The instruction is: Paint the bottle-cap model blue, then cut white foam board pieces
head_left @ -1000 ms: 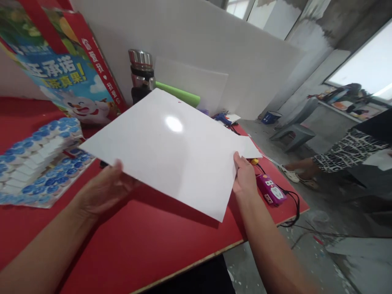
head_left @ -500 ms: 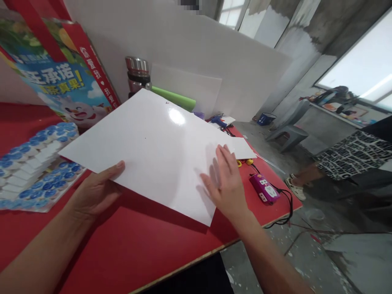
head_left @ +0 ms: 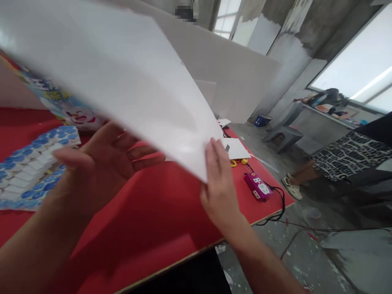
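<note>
A large glossy white sheet (head_left: 131,77) is raised and tilted above the red table (head_left: 147,216), its upper left part blurred and cut off by the frame. My right hand (head_left: 219,183) grips the sheet's near right corner, fingers on its face. Below the sheet's lower edge, my left hand (head_left: 101,163) has its fingers spread, palm turned up, and holds nothing. Rows of small blue-topped pieces (head_left: 39,143) on white card lie left of my left hand.
A colourful bag (head_left: 79,114) stands behind the sheet. On the table's right are a purple box (head_left: 257,187) with black cables, a yellow-handled item (head_left: 233,163) and white card (head_left: 235,148). Beyond are a grey chair (head_left: 286,136) and a person's patterned clothing (head_left: 352,155).
The white sheet has risen and tilted up, now covering the steel bottle and green roll. My left hand has let go of it and opened. My right hand has closed on the corner.
</note>
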{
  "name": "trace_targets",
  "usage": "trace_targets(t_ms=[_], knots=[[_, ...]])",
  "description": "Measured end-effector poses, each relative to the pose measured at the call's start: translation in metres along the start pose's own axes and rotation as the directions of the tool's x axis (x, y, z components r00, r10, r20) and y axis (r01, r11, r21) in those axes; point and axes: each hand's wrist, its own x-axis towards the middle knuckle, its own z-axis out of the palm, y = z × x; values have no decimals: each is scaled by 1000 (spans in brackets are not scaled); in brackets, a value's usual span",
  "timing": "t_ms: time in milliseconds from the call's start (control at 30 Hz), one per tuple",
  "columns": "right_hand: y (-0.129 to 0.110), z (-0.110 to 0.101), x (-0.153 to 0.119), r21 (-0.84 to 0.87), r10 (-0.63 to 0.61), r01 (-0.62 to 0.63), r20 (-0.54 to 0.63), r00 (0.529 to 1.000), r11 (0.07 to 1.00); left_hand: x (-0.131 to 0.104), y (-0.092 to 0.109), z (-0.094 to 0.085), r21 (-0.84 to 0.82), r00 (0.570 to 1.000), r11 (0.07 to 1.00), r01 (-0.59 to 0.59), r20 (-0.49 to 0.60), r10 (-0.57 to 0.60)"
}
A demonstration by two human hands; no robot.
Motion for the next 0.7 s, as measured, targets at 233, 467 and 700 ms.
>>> trace_targets(t_ms=[233,467,700], knots=[[20,-31,3,806,794,-385,-164,586,450,5,-36,-13,166,982,969,184,-63,-175],[-2,-8,-53,891,878,-392,362,313,-228,-3,-58,-28,112,883,883,455,-188,-430],[-19,23,-77,772,700,-437,620,355,-462,3,-64,-49,117,883,938,325,-394,-257]])
